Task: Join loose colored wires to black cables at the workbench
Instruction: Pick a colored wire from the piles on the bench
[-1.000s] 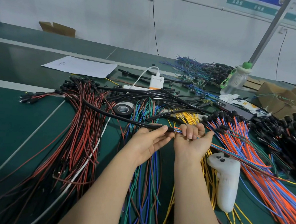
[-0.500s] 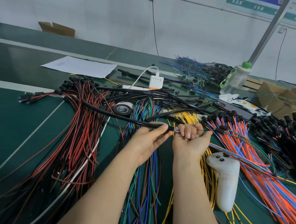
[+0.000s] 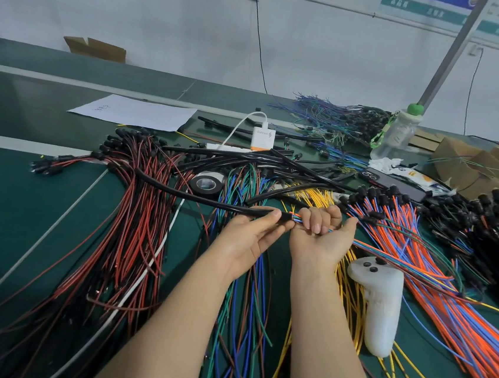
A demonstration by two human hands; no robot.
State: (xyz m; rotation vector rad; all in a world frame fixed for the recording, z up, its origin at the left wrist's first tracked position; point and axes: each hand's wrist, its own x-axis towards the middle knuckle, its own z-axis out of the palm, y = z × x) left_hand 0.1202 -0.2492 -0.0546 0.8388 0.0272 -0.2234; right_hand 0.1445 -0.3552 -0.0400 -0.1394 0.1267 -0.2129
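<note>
A long black cable point(image 3: 198, 197) runs from the upper left to the middle of the bench. My left hand point(image 3: 249, 238) pinches its near end between thumb and fingers. Right beside it, my right hand point(image 3: 320, 233) is curled palm-up around a small bunch of colored wires point(image 3: 296, 217) that meets the cable's end. Those wires trail off to the right toward the orange and blue wire pile point(image 3: 436, 270). More black cables point(image 3: 275, 164) lie heaped behind my hands.
Red and black wires point(image 3: 133, 223) spread at left, green and blue wires point(image 3: 241, 311) under my arms, yellow wires point(image 3: 351, 295) beside a white controller point(image 3: 380, 307). A roll of black tape point(image 3: 207, 184), a charger point(image 3: 262, 139), a bottle point(image 3: 397, 133), a phone point(image 3: 393, 182) and cardboard boxes point(image 3: 472, 169) sit behind.
Both hands have stayed in the same place holding the cable end and the wire bunch; my right fingers have shifted slightly on the wires.
</note>
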